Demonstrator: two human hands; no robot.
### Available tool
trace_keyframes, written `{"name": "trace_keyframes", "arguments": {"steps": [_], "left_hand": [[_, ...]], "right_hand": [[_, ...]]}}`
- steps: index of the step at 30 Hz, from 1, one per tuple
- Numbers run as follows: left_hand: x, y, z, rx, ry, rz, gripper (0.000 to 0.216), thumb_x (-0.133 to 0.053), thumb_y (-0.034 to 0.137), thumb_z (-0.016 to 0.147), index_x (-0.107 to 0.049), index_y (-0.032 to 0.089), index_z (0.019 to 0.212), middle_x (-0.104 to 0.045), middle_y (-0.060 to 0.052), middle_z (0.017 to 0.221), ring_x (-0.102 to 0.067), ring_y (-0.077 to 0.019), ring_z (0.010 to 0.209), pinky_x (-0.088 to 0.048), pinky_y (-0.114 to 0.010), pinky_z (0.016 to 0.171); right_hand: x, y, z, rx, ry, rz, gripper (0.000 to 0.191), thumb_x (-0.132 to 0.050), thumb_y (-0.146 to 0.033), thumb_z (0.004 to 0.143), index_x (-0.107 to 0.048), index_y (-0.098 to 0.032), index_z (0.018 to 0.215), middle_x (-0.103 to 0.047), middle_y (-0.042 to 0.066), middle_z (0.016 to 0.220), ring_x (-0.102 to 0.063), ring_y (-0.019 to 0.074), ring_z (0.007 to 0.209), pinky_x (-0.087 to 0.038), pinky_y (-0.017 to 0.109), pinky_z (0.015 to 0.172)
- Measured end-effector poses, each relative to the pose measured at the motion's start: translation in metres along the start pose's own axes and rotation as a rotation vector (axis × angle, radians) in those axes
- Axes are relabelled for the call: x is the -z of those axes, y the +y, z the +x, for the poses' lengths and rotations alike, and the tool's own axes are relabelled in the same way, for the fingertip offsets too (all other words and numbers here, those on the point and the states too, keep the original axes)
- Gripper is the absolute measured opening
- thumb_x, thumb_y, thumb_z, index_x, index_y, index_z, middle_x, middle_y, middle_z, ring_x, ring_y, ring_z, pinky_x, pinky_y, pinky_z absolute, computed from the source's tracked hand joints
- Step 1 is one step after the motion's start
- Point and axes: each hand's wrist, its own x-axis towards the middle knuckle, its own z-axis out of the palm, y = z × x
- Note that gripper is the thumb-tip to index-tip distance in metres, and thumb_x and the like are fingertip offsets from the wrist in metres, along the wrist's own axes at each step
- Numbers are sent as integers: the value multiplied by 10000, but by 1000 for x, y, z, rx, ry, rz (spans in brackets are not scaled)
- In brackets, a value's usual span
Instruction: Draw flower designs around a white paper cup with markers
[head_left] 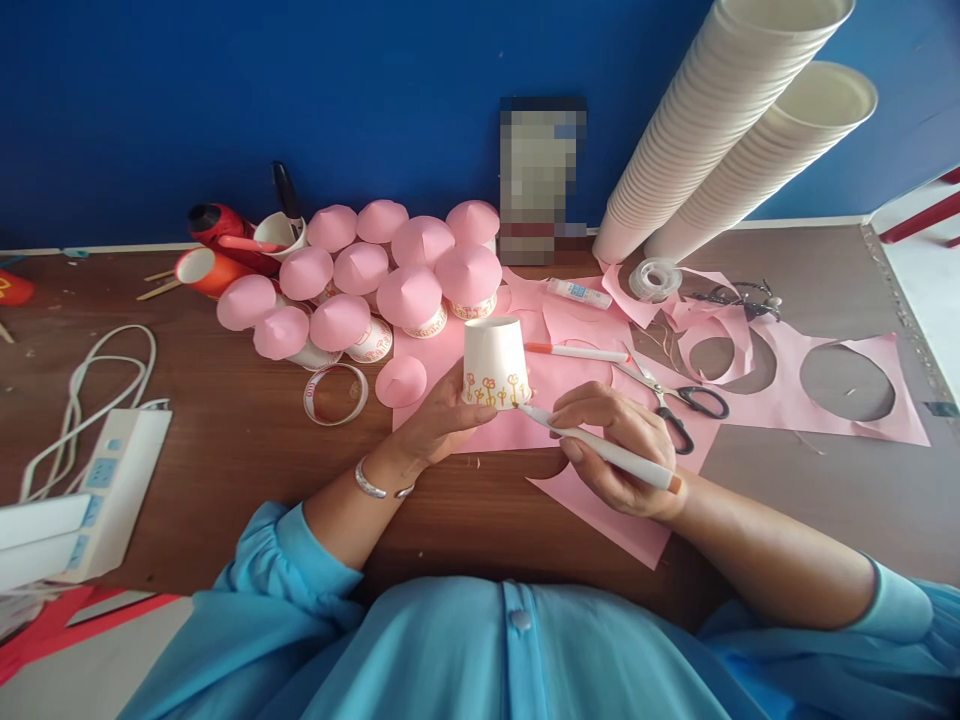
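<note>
Nearest to my camera is a blue shirt [450,650]. Beyond it, I see the right hand [619,440] pinching a white pen [626,458] firmly between thumb and fingers, its tip at the lower rim of a paper cup [493,350]; I cannot tell whether it touches. The left hand [439,425], a silver bracelet [369,484] at its wrist, is curled snugly around the cup's lower left side, thumb in front. The cup is upside down, midway across my view, with orange and yellow flowers drawn along its wide rim.

Just past the hands I have a pink sheet [570,390], open scissors [660,392] and an orange-tipped marker [577,352]. Farther back, to the left, cups topped with pink cones [409,298] stand crowded together; to the right, two tall stacks of white cups [697,140] lean against the blue wall [300,90].
</note>
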Motion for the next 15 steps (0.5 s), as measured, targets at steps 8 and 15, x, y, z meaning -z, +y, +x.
{"name": "trace_keyframes", "arguments": {"steps": [8,15], "left_hand": [[1,-1,0,-13,-24,25,533,-908,298,752,-696,233,1237,-771,-65,1157,-723,-251,1059,-537,-444,1012],[-1,2,1,-14,-39,33,540,-907,327,757,-694,234,1245,-769,-75,1148,-712,-275,1097,-538,-466,1025]], "right_hand": [[2,-1,0,-40,3,58,130,-599,-136,984,-651,-197,1085,-718,58,831,-718,203,748,-609,337,619],[3,0,-1,-46,12,69,144,-595,-139,993,-646,-192,1118,-717,72,856,-718,214,788,-628,363,650]]}}
